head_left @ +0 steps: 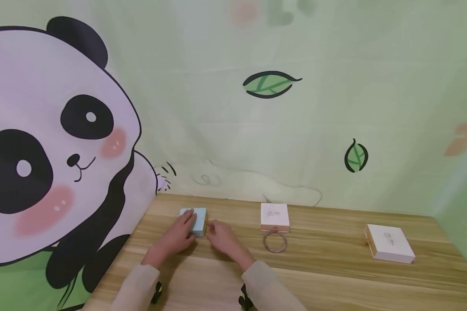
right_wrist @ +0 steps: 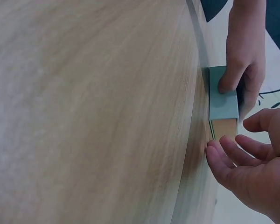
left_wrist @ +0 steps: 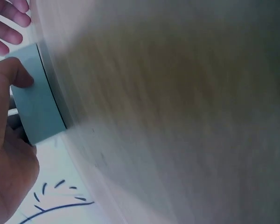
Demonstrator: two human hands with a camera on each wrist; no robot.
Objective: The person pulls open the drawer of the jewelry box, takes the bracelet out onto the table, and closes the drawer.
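A small light blue box (head_left: pixel 199 224) lies on the table at the left in the head view. My left hand (head_left: pixel 180 233) holds it, thumb against the near side and fingers over the top. The thumb (left_wrist: pixel 19 74) presses the blue side in the left wrist view. Beside the box's right end is my right hand (head_left: pixel 225 238), its fingers loosely bent and thumb apart. In the right wrist view, this right hand (right_wrist: pixel 252 163) is by the brown end (right_wrist: pixel 224 128) of the box; nothing shows between thumb and fingers. Whether a fingertip touches that end, I cannot tell.
A white box (head_left: pixel 274 216) with a brown front stands at the middle back of the wooden table (head_left: pixel 327 268). Just before it lies a translucent bangle (head_left: pixel 275 251). Another white box (head_left: pixel 391 244) is farther right. A panda-printed cloth (head_left: pixel 202 108) hangs behind the table.
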